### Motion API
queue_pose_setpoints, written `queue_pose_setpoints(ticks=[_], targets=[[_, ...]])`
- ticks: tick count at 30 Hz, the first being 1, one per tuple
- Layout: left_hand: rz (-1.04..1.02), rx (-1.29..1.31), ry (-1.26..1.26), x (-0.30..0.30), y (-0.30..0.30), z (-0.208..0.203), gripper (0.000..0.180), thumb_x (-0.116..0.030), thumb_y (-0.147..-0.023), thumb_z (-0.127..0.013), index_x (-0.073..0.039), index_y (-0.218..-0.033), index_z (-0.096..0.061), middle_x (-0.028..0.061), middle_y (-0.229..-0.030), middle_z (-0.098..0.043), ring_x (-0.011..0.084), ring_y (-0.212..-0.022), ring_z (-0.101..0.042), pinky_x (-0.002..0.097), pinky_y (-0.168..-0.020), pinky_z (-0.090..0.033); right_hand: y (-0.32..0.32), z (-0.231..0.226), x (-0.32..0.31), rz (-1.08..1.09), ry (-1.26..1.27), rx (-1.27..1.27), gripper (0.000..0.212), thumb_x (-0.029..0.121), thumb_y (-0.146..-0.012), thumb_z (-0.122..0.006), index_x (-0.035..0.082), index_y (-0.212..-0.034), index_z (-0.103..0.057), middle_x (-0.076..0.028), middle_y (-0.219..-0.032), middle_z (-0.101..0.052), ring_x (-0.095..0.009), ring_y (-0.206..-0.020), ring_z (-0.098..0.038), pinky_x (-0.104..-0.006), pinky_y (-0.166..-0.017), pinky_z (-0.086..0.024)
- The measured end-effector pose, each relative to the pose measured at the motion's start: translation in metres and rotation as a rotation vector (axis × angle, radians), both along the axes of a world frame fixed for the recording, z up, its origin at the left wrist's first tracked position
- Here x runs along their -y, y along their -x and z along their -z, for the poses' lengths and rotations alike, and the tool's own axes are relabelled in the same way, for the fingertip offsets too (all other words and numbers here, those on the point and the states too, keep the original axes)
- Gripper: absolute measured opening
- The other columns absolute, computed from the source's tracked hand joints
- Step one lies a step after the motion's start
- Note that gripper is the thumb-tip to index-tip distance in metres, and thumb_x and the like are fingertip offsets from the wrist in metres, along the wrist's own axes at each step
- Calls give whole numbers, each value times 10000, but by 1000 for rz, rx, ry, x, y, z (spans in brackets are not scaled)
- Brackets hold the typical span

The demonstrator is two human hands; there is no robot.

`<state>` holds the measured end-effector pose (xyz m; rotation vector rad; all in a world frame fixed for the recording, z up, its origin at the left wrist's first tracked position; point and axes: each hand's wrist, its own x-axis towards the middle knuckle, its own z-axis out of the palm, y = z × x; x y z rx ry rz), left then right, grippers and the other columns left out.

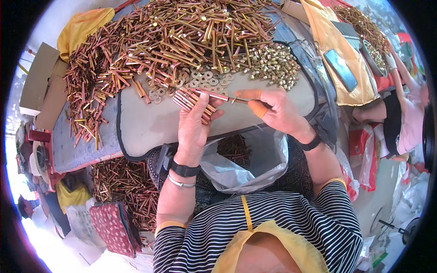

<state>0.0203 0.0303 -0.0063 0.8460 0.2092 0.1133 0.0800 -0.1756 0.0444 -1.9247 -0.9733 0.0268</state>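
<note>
Above one mat [152, 120] — two hands [195, 123] [278, 111] grip several bolts [185, 101].

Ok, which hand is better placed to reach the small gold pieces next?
Probably right: the right hand, though pinching one slim rod, is nearer the gold pieces; the left hand holds several rods.

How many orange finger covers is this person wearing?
2: the upper cover and the lower cover, both on the right hand. Others may be hidden behind the fingers.

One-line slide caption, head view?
Left hand grips copper-coloured metal rods, right hand pinches another in orange finger covers, before washers and piled bolts.
</note>
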Motion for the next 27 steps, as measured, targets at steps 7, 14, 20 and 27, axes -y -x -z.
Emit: queue_pose_setpoints(ticks=[7, 14, 20, 27], targets=[[3, -9, -17, 3, 0, -1, 122, -207, -932, -586, -112, -1006, -596, 62, -954, -669, 175, -896, -656, 357, -708, -568, 6, 1, 1, 75, -43, 28, 282, -14, -840, -588, 61, -1098, -673, -75, -682, -610, -93, -534, -472, -245, -509, -399], [9, -44, -23, 4, 1, -3, 120, -197, -935, -580, -108, -1015, -585, 69, -978, -663, 196, -922, -656, 372, -709, -568, 6, 9, 2, 70, -64, 35, 257, -18, -834, -595, 45, -1070, -676, -84, -675, -593, -102, -524, -485, -252, -493, -397], [26, -22, -39, 6, 1, -5, 121, -174, -937, -574, -104, -1035, -569, 74, -985, -656, 207, -915, -660, 375, -710, -571, 5, 9, 3, 60, -13, 30, 257, 0, -829, -617, 39, -1078, -670, -112, -723, -629, -138, -537, -525, -264, -501, -419], [98, 1, -123, 29, 4, 4, 148, -127, -932, -575, -106, -1078, -555, 46, -1006, -633, 184, -921, -644, 361, -750, -560, 20, 15, -25, 137, -126, 461, 506, 215, -829, -679, 44, -1275, -513, -107, -843, -574, -281, -763, -592, -356, -626, -458]])
